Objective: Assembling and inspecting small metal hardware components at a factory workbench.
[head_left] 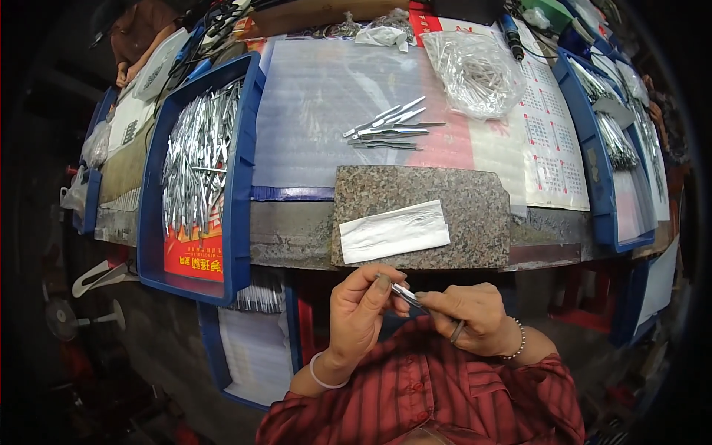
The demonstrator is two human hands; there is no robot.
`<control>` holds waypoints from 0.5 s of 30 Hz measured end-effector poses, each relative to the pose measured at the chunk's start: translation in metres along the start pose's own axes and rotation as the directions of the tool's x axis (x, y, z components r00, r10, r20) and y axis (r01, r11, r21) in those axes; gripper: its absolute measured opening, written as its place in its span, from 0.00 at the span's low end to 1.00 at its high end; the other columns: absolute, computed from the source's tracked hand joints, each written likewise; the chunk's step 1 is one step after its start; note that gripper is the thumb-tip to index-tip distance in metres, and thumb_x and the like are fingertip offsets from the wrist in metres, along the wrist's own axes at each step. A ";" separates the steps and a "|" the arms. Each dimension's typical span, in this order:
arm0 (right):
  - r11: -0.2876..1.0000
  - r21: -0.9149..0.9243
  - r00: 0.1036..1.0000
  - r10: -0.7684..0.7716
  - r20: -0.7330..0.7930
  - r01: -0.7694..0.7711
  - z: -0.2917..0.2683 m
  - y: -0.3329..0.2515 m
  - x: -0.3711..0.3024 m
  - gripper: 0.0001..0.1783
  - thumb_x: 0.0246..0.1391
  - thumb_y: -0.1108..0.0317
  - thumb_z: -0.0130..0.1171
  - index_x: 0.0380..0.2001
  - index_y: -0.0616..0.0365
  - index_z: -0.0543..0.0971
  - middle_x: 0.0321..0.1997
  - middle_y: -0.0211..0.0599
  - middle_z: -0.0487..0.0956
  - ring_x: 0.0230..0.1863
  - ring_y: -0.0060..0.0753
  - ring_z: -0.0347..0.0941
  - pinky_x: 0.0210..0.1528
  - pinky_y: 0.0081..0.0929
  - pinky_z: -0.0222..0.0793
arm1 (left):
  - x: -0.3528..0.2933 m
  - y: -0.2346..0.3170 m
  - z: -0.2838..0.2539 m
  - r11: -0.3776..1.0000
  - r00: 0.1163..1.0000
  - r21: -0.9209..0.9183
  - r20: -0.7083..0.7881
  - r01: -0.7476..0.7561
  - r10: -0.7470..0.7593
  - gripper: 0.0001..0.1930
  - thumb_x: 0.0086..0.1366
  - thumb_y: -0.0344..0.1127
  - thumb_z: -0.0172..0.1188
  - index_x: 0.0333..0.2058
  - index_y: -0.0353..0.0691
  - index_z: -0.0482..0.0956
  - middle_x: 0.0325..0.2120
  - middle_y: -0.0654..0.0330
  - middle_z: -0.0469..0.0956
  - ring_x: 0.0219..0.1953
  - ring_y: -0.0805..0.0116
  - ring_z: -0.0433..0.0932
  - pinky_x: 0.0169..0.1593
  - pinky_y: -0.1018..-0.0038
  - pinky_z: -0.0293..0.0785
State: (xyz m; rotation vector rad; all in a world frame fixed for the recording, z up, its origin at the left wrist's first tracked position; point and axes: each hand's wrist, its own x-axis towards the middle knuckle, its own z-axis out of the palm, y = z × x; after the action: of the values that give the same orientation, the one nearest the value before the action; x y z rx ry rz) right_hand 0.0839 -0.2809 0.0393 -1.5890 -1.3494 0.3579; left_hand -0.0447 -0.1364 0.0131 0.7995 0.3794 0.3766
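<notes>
Just off the table's near edge, my left hand (360, 308) pinches one end of a slim silver metal piece (403, 292) between thumb and fingertips. My right hand (471, 315) is closed around the other end, and a grey metal tip (457, 331) sticks out below its fingers. Whether that tip belongs to the same piece or to a separate tool, I cannot tell. Beyond the hands, a folded white cloth or paper (394, 232) lies on a speckled stone slab (475, 215). Several similar slim metal pieces (393, 132) are spread on the plastic sheeting past the slab.
A blue tray (243, 185) full of slim metal pieces stands at left; another blue tray (593, 159) is at right. A clear plastic bag (478, 74) holding thin pieces lies at the back. Below the table edge is a lower blue bin (256, 348). Another person (141, 37) sits far left.
</notes>
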 end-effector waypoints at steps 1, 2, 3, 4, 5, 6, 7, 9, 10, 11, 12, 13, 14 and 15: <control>1.000 -0.002 1.000 0.001 0.000 -0.001 0.002 0.000 -0.001 0.17 0.46 0.80 0.62 0.43 0.64 0.79 0.19 0.35 0.72 0.18 0.31 0.72 0.19 0.26 0.65 | 0.000 0.000 0.000 1.000 1.000 -0.002 0.002 0.001 -0.001 0.12 0.72 0.35 0.51 0.43 0.31 0.76 0.33 0.58 0.78 0.29 0.77 0.77 0.34 0.79 0.76; 1.000 0.015 1.000 0.014 0.004 -0.014 0.005 0.000 -0.002 0.17 0.46 0.79 0.63 0.43 0.64 0.79 0.18 0.34 0.72 0.17 0.31 0.71 0.18 0.27 0.65 | -0.001 0.000 0.000 0.999 1.000 0.036 -0.005 -0.022 0.022 0.12 0.72 0.35 0.52 0.43 0.31 0.76 0.32 0.58 0.78 0.29 0.78 0.77 0.34 0.80 0.75; 0.999 0.034 1.000 0.026 0.008 -0.027 0.008 0.001 -0.004 0.17 0.47 0.78 0.63 0.44 0.64 0.79 0.18 0.34 0.71 0.17 0.31 0.71 0.18 0.27 0.65 | -0.001 0.000 0.000 0.996 0.999 0.076 -0.012 -0.046 0.047 0.12 0.72 0.35 0.52 0.43 0.31 0.76 0.31 0.59 0.78 0.29 0.78 0.76 0.33 0.81 0.75; 0.999 0.032 1.000 0.027 0.008 -0.027 0.011 0.001 -0.005 0.17 0.47 0.78 0.63 0.44 0.64 0.79 0.18 0.34 0.71 0.17 0.31 0.71 0.18 0.27 0.65 | -0.002 0.001 -0.001 0.996 0.999 0.075 -0.011 -0.046 0.047 0.12 0.72 0.35 0.52 0.43 0.31 0.76 0.31 0.59 0.78 0.29 0.78 0.76 0.33 0.81 0.75; 0.999 0.022 1.000 0.025 0.005 -0.025 0.014 0.000 -0.007 0.17 0.46 0.78 0.63 0.44 0.64 0.79 0.17 0.33 0.70 0.17 0.31 0.70 0.18 0.27 0.65 | -0.002 0.002 -0.001 0.991 0.999 0.123 -0.015 -0.044 0.046 0.12 0.72 0.35 0.52 0.42 0.30 0.76 0.31 0.59 0.78 0.28 0.79 0.76 0.34 0.81 0.74; 1.000 0.014 1.000 0.022 0.004 -0.022 0.016 0.000 -0.009 0.18 0.46 0.78 0.64 0.43 0.64 0.79 0.17 0.33 0.69 0.16 0.31 0.70 0.18 0.27 0.65 | -0.003 0.003 -0.002 0.984 0.999 0.172 -0.023 -0.044 0.048 0.12 0.72 0.35 0.53 0.42 0.30 0.76 0.31 0.60 0.78 0.28 0.79 0.76 0.34 0.81 0.74; 1.000 -0.018 1.000 0.019 0.014 -0.018 0.015 -0.001 -0.009 0.18 0.46 0.78 0.64 0.43 0.64 0.79 0.17 0.33 0.69 0.16 0.32 0.70 0.18 0.27 0.65 | -0.004 0.002 -0.003 0.984 0.998 0.171 -0.024 -0.045 0.049 0.12 0.72 0.35 0.53 0.42 0.30 0.76 0.31 0.60 0.78 0.28 0.79 0.76 0.34 0.81 0.74; 0.999 -0.046 1.000 0.008 0.028 -0.007 0.012 -0.003 -0.010 0.18 0.45 0.77 0.65 0.43 0.63 0.79 0.18 0.33 0.69 0.16 0.32 0.70 0.17 0.27 0.65 | -0.004 -0.001 -0.005 0.990 1.000 0.134 -0.015 0.029 -0.028 0.11 0.71 0.35 0.53 0.42 0.30 0.76 0.31 0.60 0.78 0.28 0.79 0.76 0.35 0.81 0.74; 0.997 -0.074 0.999 -0.002 0.039 0.005 0.011 -0.003 -0.011 0.18 0.45 0.77 0.65 0.44 0.63 0.79 0.18 0.33 0.70 0.16 0.32 0.70 0.17 0.27 0.64 | -0.004 -0.002 -0.006 0.992 0.999 0.116 -0.012 0.039 -0.038 0.11 0.71 0.34 0.53 0.42 0.30 0.76 0.31 0.60 0.78 0.29 0.78 0.76 0.36 0.80 0.74; 0.997 -0.074 0.999 -0.001 0.041 0.004 0.012 -0.003 -0.010 0.18 0.45 0.77 0.65 0.44 0.63 0.79 0.18 0.33 0.70 0.16 0.32 0.70 0.17 0.27 0.64 | -0.005 -0.001 -0.006 0.993 0.999 0.114 -0.013 0.040 -0.039 0.11 0.71 0.34 0.53 0.42 0.30 0.76 0.31 0.60 0.78 0.29 0.78 0.76 0.36 0.80 0.74; 0.998 -0.056 0.999 -0.010 0.036 0.012 0.011 -0.002 -0.008 0.18 0.45 0.77 0.65 0.43 0.63 0.79 0.18 0.33 0.69 0.16 0.31 0.69 0.17 0.27 0.64 | -0.004 0.000 -0.006 0.994 0.999 0.108 -0.012 0.031 -0.030 0.11 0.71 0.34 0.53 0.42 0.30 0.77 0.31 0.60 0.78 0.29 0.78 0.76 0.35 0.80 0.74; 0.999 -0.037 0.999 -0.020 0.032 0.021 0.011 -0.002 -0.006 0.18 0.45 0.78 0.65 0.43 0.63 0.79 0.18 0.32 0.69 0.16 0.31 0.69 0.17 0.27 0.64 | -0.004 0.001 -0.006 0.995 1.000 0.102 -0.011 0.021 -0.020 0.11 0.71 0.34 0.53 0.42 0.30 0.77 0.31 0.60 0.78 0.29 0.78 0.76 0.35 0.80 0.74; 0.999 -0.040 0.999 -0.019 0.032 0.020 0.011 -0.003 -0.005 0.18 0.45 0.78 0.65 0.43 0.63 0.79 0.18 0.32 0.69 0.16 0.31 0.69 0.17 0.27 0.64 | -0.004 0.003 -0.007 0.995 1.000 0.099 -0.009 0.021 -0.021 0.11 0.71 0.34 0.53 0.42 0.30 0.77 0.31 0.60 0.78 0.29 0.78 0.76 0.35 0.80 0.74; 1.000 -0.013 0.999 -0.015 0.041 0.016 0.012 -0.003 -0.002 0.17 0.45 0.78 0.65 0.42 0.63 0.79 0.18 0.32 0.69 0.16 0.31 0.69 0.16 0.26 0.64 | -0.003 0.006 -0.009 0.995 1.000 0.100 0.001 0.006 -0.006 0.11 0.71 0.34 0.53 0.42 0.30 0.77 0.31 0.59 0.79 0.29 0.78 0.76 0.35 0.80 0.74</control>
State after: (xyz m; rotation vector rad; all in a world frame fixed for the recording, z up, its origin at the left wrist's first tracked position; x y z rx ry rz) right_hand 0.0725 -0.2776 0.0355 -1.5892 -1.3969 0.3742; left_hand -0.0523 -0.1288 0.0125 0.8961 0.4020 0.3535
